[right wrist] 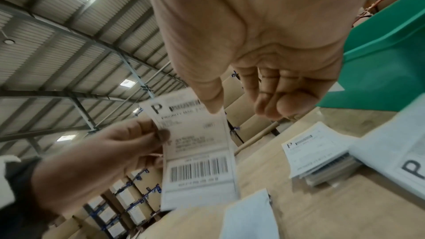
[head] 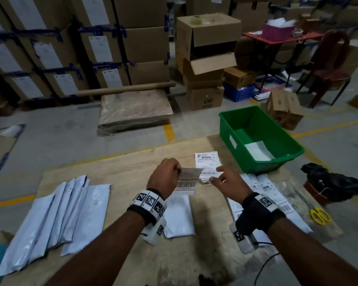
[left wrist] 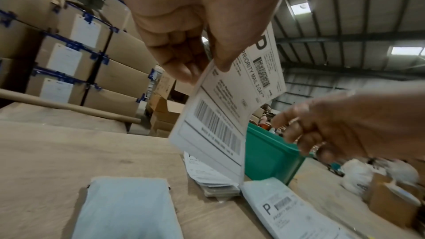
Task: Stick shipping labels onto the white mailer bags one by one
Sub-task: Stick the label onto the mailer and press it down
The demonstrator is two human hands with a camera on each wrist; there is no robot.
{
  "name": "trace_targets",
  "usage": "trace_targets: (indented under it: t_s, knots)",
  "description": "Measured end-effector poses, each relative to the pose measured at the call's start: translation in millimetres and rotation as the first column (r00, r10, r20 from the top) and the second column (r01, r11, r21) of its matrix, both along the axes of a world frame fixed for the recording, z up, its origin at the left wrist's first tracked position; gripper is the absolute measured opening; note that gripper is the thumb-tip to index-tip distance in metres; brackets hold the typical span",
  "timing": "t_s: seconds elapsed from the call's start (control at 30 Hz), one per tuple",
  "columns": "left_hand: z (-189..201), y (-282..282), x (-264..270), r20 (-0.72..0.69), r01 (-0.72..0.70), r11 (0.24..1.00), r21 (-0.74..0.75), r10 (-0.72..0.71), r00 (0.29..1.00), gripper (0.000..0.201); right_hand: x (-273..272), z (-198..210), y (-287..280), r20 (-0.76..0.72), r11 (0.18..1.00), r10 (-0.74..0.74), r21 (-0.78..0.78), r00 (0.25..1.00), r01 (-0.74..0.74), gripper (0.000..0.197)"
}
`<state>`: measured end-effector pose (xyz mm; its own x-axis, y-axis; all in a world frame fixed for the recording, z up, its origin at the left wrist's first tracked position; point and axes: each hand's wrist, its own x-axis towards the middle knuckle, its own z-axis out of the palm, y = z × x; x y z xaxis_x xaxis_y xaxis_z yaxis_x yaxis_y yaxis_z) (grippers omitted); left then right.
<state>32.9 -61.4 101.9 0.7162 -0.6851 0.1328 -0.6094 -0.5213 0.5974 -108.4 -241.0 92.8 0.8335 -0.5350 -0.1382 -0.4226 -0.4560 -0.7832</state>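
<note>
My left hand (head: 167, 174) pinches a shipping label (head: 186, 184) by its left edge and holds it upright above the wooden table (head: 120, 174). The label's barcode (left wrist: 217, 128) faces me. A bare white mailer bag (head: 179, 217) lies flat just below that hand. My right hand (head: 225, 182) hovers to the right of the label with fingers loosely curled and holds nothing. It sits over the near edge of the label stack (head: 207, 161). In the right wrist view its thumb (right wrist: 212, 104) appears beside the label's (right wrist: 197, 166) top corner.
Several unlabelled mailers (head: 60, 213) fan out at the table's left. Labelled mailers (head: 265, 190) lie at the right under my right wrist. A green bin (head: 227, 129) stands at the far right corner, yellow scissors (head: 318, 215) and a black bag (head: 335, 182) beyond.
</note>
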Motion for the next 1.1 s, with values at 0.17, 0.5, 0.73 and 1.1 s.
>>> trace_targets:
  t_s: [0.17,0.5,0.73,1.1]
  knots:
    - [1,6,6,-0.107,-0.042,0.997,-0.066,0.035,0.994,0.012,11,-17,9,0.002,0.994,0.107,0.019,0.994,-0.107,0.042]
    - [-10,30,16,-0.212,-0.076,0.985,-0.155,0.042,0.976,0.005,33,-15,29,0.110,0.962,0.094,0.246,0.990,-0.118,0.021]
    - [-28,46,15,-0.434,-0.163,0.978,-0.126,0.094,0.896,0.049,37,-25,39,0.075,0.943,0.127,0.301,0.989,-0.144,0.021]
    - [-70,67,22,-0.510,-0.140,0.989,0.057,0.149,0.847,0.017,33,-50,62,0.024,0.939,0.075,0.334,0.997,-0.078,0.024]
